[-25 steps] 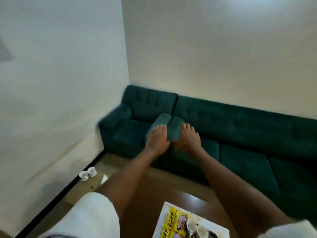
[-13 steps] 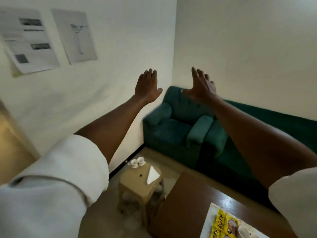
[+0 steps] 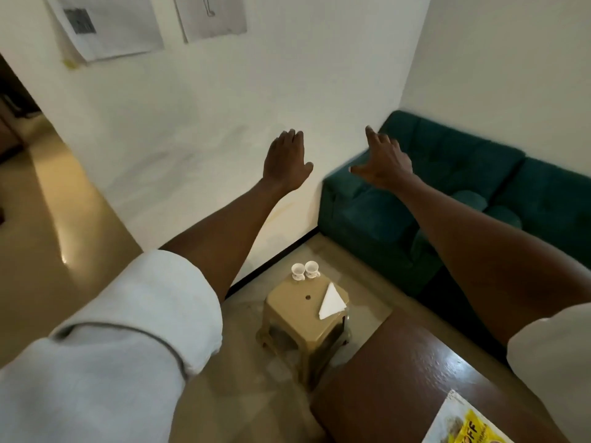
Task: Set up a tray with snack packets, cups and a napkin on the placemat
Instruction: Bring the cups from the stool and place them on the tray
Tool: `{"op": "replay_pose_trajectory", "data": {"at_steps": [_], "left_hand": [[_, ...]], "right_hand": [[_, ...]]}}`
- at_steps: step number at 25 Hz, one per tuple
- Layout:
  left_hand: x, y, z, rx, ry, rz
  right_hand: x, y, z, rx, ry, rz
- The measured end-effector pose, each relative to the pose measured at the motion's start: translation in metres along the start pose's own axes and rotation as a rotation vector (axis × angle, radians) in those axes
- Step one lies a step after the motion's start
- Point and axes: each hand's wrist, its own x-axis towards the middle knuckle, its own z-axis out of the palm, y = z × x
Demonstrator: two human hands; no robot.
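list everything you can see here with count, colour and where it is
cups: 2, white, side by side at the far corner of the stool
napkin: 1, white, folded in a triangle, on the stool's right side
stool: 1, tan plastic, on the floor near the wall
table: 1, glossy brown, lower right
snack packet: 1 in view, yellow, on a white surface at the table's bottom edge, mostly cut off
sofa: 1, dark green, along the right wall
papers: 2, white with print, on the left wall
left hand: 1, open, empty, raised in the air
right hand: 1, open, empty, raised before the sofa
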Motion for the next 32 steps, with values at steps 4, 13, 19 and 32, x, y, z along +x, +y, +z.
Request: {"op": "replay_pose_trajectory", "data": {"at_steps": [4, 13, 19, 32], "left_hand": [[-0.002, -0.038, 0.099, -0.043, -0.144, -0.138], [-0.029, -0.102, 0.341, -0.104, -0.493, -0.247], [-0.041, -0.151, 0.478, -0.165, -0.607, -0.321], [-0.069, -0.169, 0.617, -0.190, -0.666, -0.434]], "right_hand": [[0.040, 0.007, 0.118, 0.060, -0.202, -0.005], [0.095, 0.051, 0.374, 0.060, -0.521, 0.032], [0.088, 0.081, 0.528, -0.050, -0.658, -0.053], [0.075, 0.088, 0.657, -0.142, -0.670, -0.051]]}}
